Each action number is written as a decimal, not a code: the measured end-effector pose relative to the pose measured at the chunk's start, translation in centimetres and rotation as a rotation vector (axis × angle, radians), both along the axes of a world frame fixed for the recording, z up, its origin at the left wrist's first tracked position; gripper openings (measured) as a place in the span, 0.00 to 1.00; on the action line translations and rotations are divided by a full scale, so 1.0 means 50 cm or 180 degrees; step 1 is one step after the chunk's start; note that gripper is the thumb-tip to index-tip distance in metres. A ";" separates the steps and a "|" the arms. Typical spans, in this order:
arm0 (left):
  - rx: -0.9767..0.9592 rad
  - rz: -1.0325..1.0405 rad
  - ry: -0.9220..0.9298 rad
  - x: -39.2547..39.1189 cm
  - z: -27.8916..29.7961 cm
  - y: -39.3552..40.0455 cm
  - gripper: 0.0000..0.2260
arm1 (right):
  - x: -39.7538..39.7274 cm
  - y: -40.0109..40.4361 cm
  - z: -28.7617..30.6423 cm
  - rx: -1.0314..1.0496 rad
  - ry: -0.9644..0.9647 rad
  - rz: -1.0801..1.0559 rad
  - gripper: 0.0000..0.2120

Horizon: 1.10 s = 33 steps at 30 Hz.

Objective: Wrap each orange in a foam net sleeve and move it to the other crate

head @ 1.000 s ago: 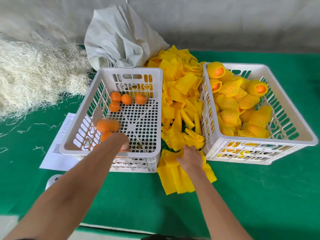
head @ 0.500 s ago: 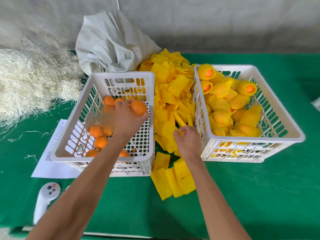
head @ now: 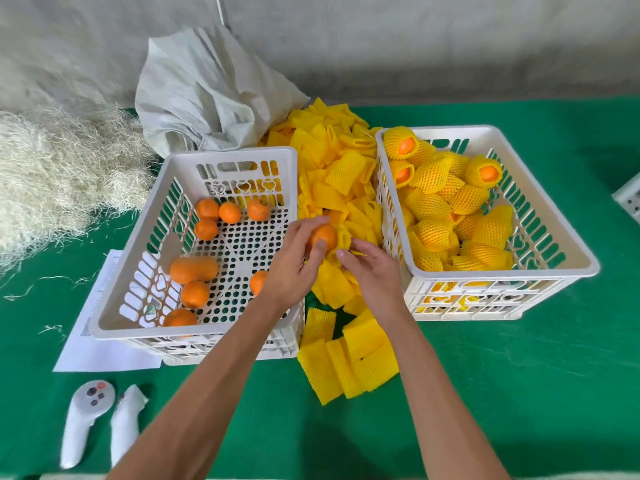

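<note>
Between the crates: left hand grips an orange, right hand pinches a sleeve against it | right crate holds many wrapped oranges; left crate holds about nine bare | half a second ago the orange was over the left crate.

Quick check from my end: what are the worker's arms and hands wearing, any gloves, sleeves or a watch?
Nothing shows on them. The left hand and right hand are bare, with no gloves or rings visible. Both forearms are uncovered down to the bottom edge of the picture, with no sleeves, watch or wristband in view.
</note>
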State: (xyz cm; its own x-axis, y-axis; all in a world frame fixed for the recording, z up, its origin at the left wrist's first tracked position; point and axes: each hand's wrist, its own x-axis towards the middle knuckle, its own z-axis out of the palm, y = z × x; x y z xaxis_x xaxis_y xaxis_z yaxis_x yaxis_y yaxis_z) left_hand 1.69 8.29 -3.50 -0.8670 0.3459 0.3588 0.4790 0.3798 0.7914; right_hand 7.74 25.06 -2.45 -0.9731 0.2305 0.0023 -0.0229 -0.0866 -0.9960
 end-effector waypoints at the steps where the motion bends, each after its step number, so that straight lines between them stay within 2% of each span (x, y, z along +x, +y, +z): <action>1: 0.0130 -0.0010 -0.0094 0.003 0.000 0.002 0.18 | 0.003 0.000 0.000 -0.0117 0.0011 0.0026 0.10; 4: 0.0771 -0.0075 -0.0542 0.009 0.002 0.007 0.28 | 0.005 -0.004 0.000 -0.0670 -0.0059 0.0098 0.14; 6: 0.0984 -0.0042 -0.0642 0.009 0.001 0.009 0.32 | 0.005 -0.008 0.002 -0.0803 -0.0125 0.0125 0.14; 10: 0.1038 0.0116 -0.0514 0.005 0.001 0.012 0.26 | 0.005 -0.006 0.005 -0.0587 -0.0289 0.0034 0.10; 15: 0.0537 0.0146 -0.0296 0.003 -0.008 0.011 0.24 | -0.005 -0.006 0.032 -0.2319 -0.0822 -0.0285 0.18; 19: 0.0339 0.0149 -0.0213 0.008 -0.005 0.013 0.19 | -0.018 0.007 0.059 -0.2848 -0.1294 -0.0316 0.19; 23: 0.0585 0.0162 -0.0371 0.006 -0.004 0.012 0.17 | -0.015 -0.006 0.065 -0.2971 -0.1460 -0.0276 0.11; 26: 0.0515 0.0134 -0.0412 0.010 -0.002 0.013 0.15 | -0.009 -0.016 0.065 -0.2678 -0.1493 -0.0195 0.09; 28: 0.0486 0.0089 -0.0467 0.011 -0.001 0.015 0.15 | -0.006 -0.013 0.063 -0.2193 -0.1535 -0.0125 0.14; 30: 0.0394 0.0060 -0.0463 0.011 0.000 0.016 0.14 | -0.006 -0.008 0.058 -0.1724 -0.1630 -0.0122 0.25; 33: 0.0365 0.0066 -0.0565 0.013 0.000 0.018 0.12 | -0.001 -0.003 0.062 -0.1485 -0.1510 0.0073 0.33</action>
